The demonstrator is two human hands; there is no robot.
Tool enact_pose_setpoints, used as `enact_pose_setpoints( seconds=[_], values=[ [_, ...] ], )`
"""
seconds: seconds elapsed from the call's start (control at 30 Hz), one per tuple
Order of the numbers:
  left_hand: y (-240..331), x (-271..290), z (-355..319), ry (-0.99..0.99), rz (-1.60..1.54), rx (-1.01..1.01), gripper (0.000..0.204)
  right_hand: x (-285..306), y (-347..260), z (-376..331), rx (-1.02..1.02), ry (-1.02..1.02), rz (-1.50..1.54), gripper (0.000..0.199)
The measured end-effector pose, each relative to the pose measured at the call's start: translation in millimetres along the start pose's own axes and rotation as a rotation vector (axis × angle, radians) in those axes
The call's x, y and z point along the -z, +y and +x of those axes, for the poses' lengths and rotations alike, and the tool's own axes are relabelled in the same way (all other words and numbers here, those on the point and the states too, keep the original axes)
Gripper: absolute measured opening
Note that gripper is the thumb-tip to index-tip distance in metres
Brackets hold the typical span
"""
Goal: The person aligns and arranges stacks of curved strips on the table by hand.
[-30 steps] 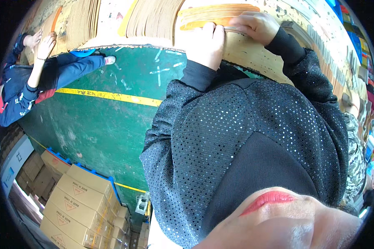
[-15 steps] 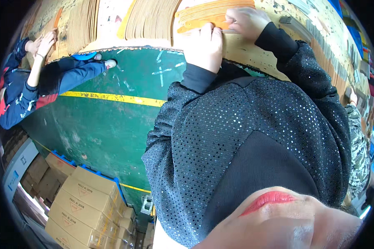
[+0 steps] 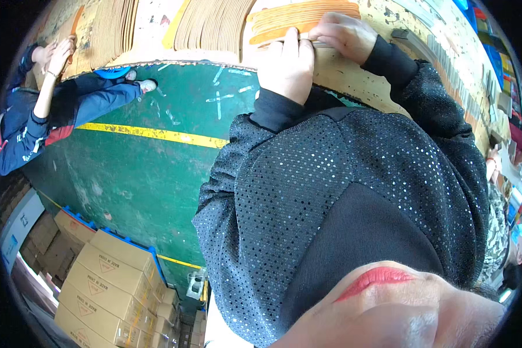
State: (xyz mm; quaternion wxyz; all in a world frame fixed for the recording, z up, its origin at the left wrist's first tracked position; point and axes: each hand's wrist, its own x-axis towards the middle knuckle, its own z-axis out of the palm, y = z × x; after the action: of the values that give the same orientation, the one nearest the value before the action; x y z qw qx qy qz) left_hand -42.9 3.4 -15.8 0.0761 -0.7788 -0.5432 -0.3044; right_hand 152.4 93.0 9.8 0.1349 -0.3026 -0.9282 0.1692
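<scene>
A row of flat orange slats (image 3: 307,13) lies on the worktable in front of me. My left hand (image 3: 287,66) is at the nearest slat (image 3: 271,36), its fingers stretched over that piece's near edge and holding it. Close beside those fingertips, my right hand (image 3: 345,37) is closed with bent fingers in a pinch by the slat's right part. Whatever sits between the right fingertips is hidden or too small to make out. Further left on the table, a wide stack of tan slats (image 3: 211,32) stands apart from both hands.
Another tan stack (image 3: 113,35) stands farther left, near a co-worker's hands (image 3: 58,55). A grey metal bar (image 3: 409,39) and a row of thin strips (image 3: 455,81) lie to my right. Cartons (image 3: 107,290) are piled behind on the green floor (image 3: 145,174). Another person (image 3: 496,232) is at the far right.
My right hand has lowered and settled beside the left fingertips, its fingers now bent in a pinch. The left hand stays almost in place. The co-worker's hands shift slightly.
</scene>
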Motion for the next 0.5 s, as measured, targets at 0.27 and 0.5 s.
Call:
enact_pose_setpoints(
  seconds=[0.27,0.5],
  values=[
    [1.8,7.0,7.7,-0.131,0.008,-0.005,0.038,1.6,14.8,1.8,-0.041,-0.102,0.107,0.023],
    [-4.9,0.6,4.0,-0.107,-0.025,-0.013,0.032,68.9,71.0,-11.1,-0.298,0.042,-0.228,0.014]
  ],
)
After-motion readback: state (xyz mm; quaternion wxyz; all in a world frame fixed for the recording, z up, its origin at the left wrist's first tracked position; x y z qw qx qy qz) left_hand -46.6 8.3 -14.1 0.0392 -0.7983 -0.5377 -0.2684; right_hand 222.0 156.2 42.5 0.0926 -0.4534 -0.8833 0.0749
